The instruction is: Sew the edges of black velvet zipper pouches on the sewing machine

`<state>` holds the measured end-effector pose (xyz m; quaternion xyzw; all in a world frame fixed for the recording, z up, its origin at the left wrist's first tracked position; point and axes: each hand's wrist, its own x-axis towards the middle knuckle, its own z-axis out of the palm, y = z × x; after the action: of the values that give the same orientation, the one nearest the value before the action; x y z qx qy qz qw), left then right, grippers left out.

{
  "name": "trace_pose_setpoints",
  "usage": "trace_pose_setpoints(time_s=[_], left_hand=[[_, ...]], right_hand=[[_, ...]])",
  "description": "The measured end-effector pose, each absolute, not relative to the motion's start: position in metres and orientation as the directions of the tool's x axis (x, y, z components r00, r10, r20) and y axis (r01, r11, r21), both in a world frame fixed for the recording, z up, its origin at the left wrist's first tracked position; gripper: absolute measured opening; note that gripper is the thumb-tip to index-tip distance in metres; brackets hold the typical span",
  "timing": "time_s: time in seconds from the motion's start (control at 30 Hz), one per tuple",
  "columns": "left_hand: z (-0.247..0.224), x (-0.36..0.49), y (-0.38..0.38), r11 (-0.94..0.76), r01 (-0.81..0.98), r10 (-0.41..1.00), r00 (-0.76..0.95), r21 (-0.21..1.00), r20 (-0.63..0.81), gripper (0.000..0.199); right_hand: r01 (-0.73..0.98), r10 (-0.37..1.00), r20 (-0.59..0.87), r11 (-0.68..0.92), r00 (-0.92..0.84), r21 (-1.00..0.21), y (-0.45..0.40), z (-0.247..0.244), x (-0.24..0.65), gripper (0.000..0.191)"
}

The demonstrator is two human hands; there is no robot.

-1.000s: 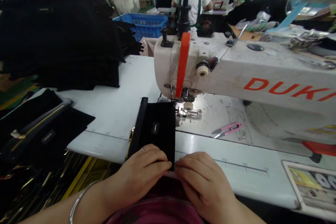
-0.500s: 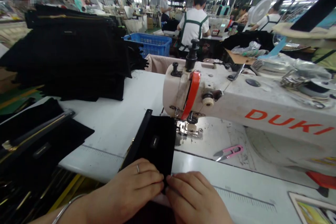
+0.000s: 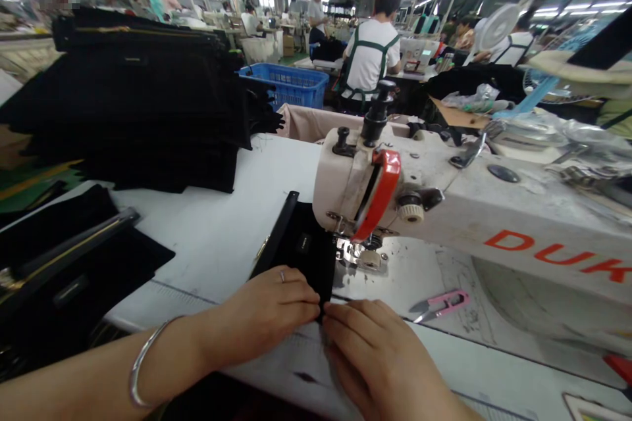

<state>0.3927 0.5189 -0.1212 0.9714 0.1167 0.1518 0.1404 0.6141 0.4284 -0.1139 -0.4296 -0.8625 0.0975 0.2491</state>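
A black fabric piece [image 3: 311, 263] with a small label and a zipper along its left side lies on the white table, its right edge beside the presser foot [image 3: 363, 255] of the sewing machine [image 3: 419, 191]. My left hand [image 3: 276, 299] wears a ring and is closed on the fabric's near end, fingers pressed together. Touching the same near corner, my right hand [image 3: 368, 342] has its fingers pinched on the fabric's edge. The two hands' fingertips nearly meet.
Pink thread snips [image 3: 442, 304] lie right of the needle area. A tall stack of black pieces [image 3: 133, 105] stands at the back left, and more black pieces [image 3: 79, 263] lie at the left edge. Behind are a blue basket [image 3: 296, 84] and a seated person [image 3: 374, 46].
Both hands and the black fabric have moved forward, away from me, along the machine's side. More of my left forearm and its bracelet shows. The view has shifted slightly.
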Motion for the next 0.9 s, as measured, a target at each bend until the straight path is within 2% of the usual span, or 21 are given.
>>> trace_pose_setpoints(time_s=[0.23, 0.53, 0.7, 0.9], left_hand=[[-0.12, 0.402, 0.545, -0.954, 0.155, 0.24, 0.909, 0.258, 0.34, 0.018], [-0.125, 0.414, 0.576, -0.983, 0.141, 0.176, 0.914, 0.12, 0.367, 0.016], [-0.119, 0.424, 0.59, -0.97, 0.18, 0.229, 0.898, 0.162, 0.376, 0.02], [-0.117, 0.432, 0.605, -0.928, 0.283, 0.354, 0.871, 0.241, 0.34, 0.019]], right_hand=[[0.73, 0.842, 0.261, 0.54, -0.473, -0.419, 0.448, -0.104, 0.619, 0.026], [0.821, 0.891, 0.247, 0.448, -0.38, -0.353, 0.465, -0.118, 0.625, 0.032], [0.853, 0.92, 0.202, 0.387, -0.335, -0.351, 0.472, -0.122, 0.625, 0.039], [0.86, 0.92, 0.223, 0.383, -0.323, -0.337, 0.474, -0.126, 0.625, 0.039]])
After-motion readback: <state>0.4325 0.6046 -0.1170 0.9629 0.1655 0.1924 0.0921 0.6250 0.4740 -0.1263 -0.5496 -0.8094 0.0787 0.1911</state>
